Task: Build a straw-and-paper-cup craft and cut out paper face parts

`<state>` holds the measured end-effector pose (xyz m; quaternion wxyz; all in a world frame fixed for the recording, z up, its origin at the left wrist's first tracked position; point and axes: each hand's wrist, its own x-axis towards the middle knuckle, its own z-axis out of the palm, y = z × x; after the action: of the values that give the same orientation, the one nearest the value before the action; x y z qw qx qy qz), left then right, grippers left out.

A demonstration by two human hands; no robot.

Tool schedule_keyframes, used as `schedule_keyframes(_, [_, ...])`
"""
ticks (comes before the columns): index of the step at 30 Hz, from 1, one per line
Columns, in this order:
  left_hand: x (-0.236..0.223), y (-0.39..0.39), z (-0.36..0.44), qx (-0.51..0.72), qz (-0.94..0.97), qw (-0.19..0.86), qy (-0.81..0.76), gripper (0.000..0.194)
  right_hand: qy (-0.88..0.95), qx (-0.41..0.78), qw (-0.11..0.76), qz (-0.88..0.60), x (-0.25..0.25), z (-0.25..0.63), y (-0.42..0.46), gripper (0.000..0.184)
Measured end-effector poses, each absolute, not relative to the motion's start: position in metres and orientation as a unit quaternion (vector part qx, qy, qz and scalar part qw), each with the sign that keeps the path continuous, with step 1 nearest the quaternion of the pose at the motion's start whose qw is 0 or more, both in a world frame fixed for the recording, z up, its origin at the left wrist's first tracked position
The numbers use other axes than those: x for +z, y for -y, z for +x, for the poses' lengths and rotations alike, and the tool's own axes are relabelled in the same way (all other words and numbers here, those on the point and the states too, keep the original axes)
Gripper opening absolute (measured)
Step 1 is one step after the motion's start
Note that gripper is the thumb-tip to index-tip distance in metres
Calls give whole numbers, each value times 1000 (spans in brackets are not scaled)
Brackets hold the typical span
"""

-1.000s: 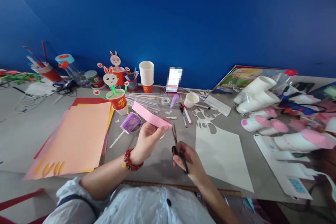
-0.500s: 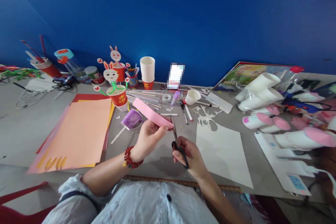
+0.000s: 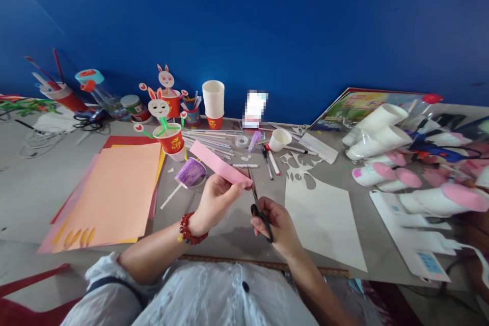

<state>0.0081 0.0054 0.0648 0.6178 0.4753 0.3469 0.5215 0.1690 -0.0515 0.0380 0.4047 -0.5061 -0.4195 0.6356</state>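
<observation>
My left hand (image 3: pixel 218 201) pinches a strip of pink paper (image 3: pixel 214 161) near its right end, thumb on top. The strip slants up to the left above the table. In my right hand (image 3: pixel 278 224) is a pair of black-handled scissors (image 3: pixel 256 208), my fingers in the loops and the blades pointing away from me. The blades reach the strip's right end, close to my left thumb; whether they touch the paper I cannot make out. Just left of the strip lies a purple-coloured paper cup (image 3: pixel 190 172) on its side, with a white stick attached.
Coloured paper sheets (image 3: pixel 118 188) lie at left, a cut white sheet (image 3: pixel 324 219) at right. Behind stand rabbit-decorated red cups (image 3: pixel 170 140), stacked white cups (image 3: pixel 213 99) and a blurred-out phone (image 3: pixel 255 108). Pens (image 3: pixel 272 160) lie mid-table. A white power strip (image 3: pixel 410 244) is far right.
The scissor blades look closer together than before, and their handles have drawn closed. The pink strip stays in my left hand almost unmoved. The view has shifted slightly.
</observation>
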Motion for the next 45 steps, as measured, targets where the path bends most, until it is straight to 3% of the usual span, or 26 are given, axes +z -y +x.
schedule_keyframes(26, [67,-6,8,514,482,619,-347,14,439,621,390,-520,39,172,51,44])
schedule_keyframes(45, [90,-15,-8,411,578,615,-345,22,512,580,338,-536,38,195,49,47])
